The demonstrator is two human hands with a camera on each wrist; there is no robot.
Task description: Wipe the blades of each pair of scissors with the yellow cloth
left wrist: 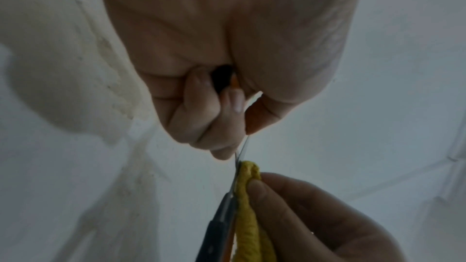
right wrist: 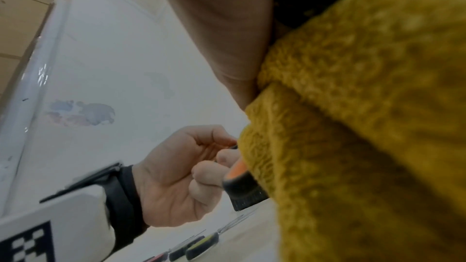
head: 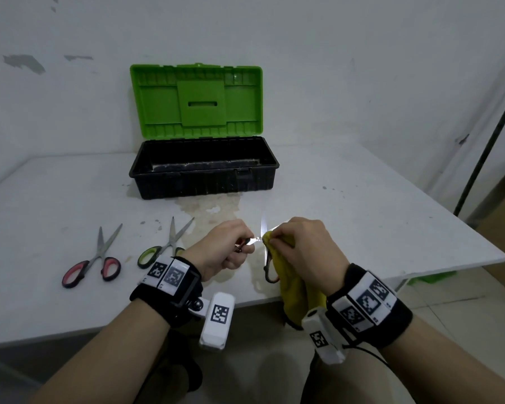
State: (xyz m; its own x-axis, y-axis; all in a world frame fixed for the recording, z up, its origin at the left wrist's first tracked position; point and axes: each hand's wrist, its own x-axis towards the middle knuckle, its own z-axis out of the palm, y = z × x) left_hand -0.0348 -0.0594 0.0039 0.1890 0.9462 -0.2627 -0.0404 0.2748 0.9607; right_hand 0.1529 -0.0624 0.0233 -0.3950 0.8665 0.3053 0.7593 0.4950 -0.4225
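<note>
My fingers (left wrist: 201, 123) on the left hand (head: 226, 249) are curled tight round one handle of the orange-handled scissors (head: 267, 259), with the thumb pressing from the other side, while the fingers (left wrist: 267, 188) of my right hand (head: 302, 252) pinch a fold of the yellow cloth (head: 296, 290) against one blade. The scissors are spread wide open and held up over the near edge of the worktop (head: 362, 217): one blade points away from me and catches the light, and the second handle loop hangs down beside the cloth. The rest of the cloth trails off below my right wrist, past the worktop edge. In the left wrist view the blade runs straight out from between my left fingertips into the fold, so the steel lies between thumb and finger pads with only the cloth as cover. I judge that to be the main risk: if the fold is thin or slips while I draw it along, the edge could reach a fingertip. The free blade could also swing shut on the pivot, since only one handle is held, and nip the cloth or my fingers. A loose grip on the left might let the whole pair twist or drop. The red-handled scissors (head: 92, 259) and green-handled scissors (head: 165, 243) lie open on the worktop to my left, well apart from both hands, in front of the open toolbox (head: 203, 167); whether they have been wiped I cannot tell.
</note>
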